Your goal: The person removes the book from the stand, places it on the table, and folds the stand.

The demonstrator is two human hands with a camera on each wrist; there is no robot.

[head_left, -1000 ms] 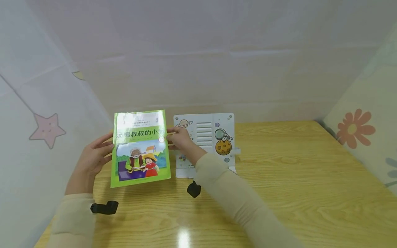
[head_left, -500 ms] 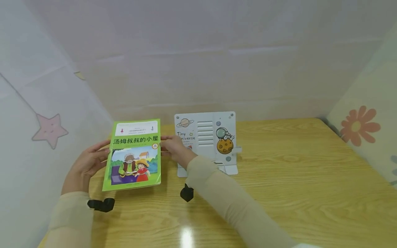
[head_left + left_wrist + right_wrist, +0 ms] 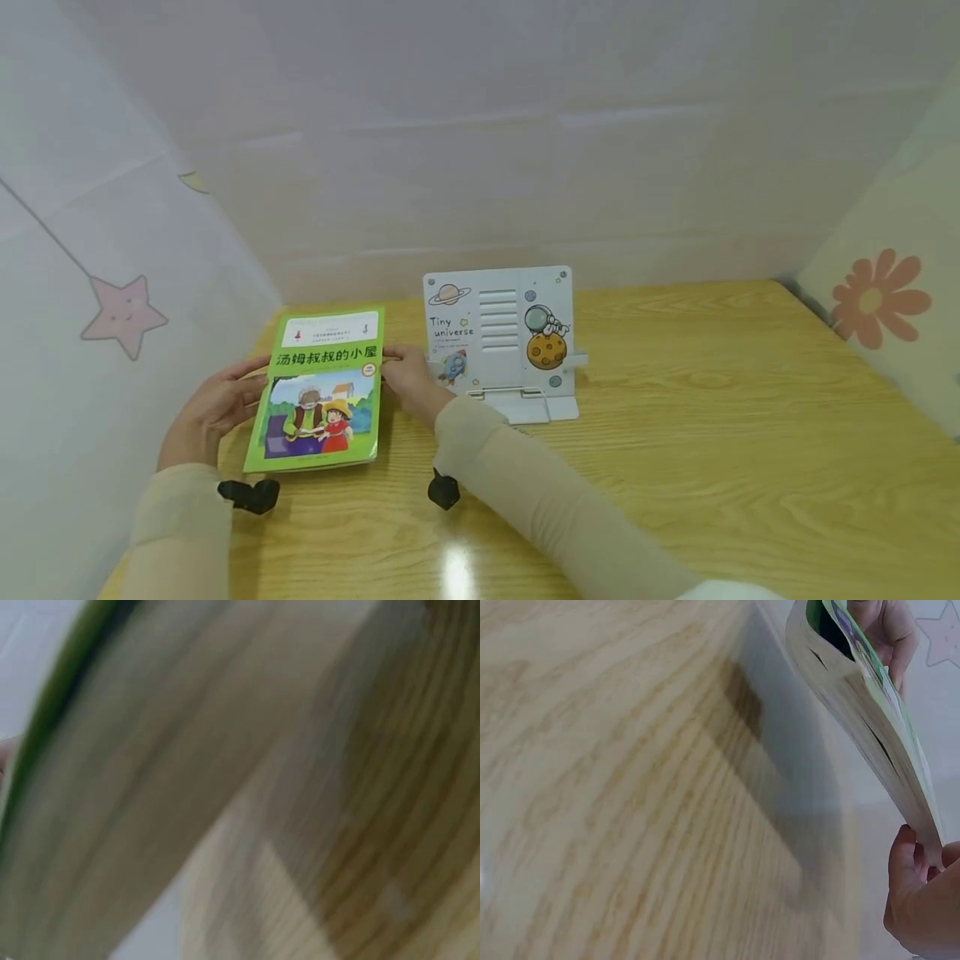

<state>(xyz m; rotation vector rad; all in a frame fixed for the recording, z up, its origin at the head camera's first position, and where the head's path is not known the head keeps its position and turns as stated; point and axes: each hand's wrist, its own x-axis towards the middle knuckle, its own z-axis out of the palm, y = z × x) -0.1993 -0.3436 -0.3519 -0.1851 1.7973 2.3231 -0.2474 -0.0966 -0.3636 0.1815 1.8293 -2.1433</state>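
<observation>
A green picture-cover book (image 3: 318,392) is held between both hands above the left part of the table. My left hand (image 3: 213,407) grips its left edge, and my right hand (image 3: 412,379) pinches the right edge. In the right wrist view the right hand (image 3: 926,900) has thumb and fingers on either side of the closed pages, and the book (image 3: 870,727) hangs tilted over the wood. Blurred page edges of the book (image 3: 150,765) fill much of the left wrist view. Right of the book stands a white book stand (image 3: 498,333) with space drawings, its wire holder (image 3: 517,392) at the bottom.
The wooden table (image 3: 712,433) extends to the right. Behind it hangs a pale cloth backdrop (image 3: 525,183). A printed star (image 3: 123,317) is on the left side and a printed flower (image 3: 881,300) on the right.
Both hands have lowered the book and brought it slightly left, leaning it back flatter. My right hand has come away from in front of the book stand, which shows more fully.
</observation>
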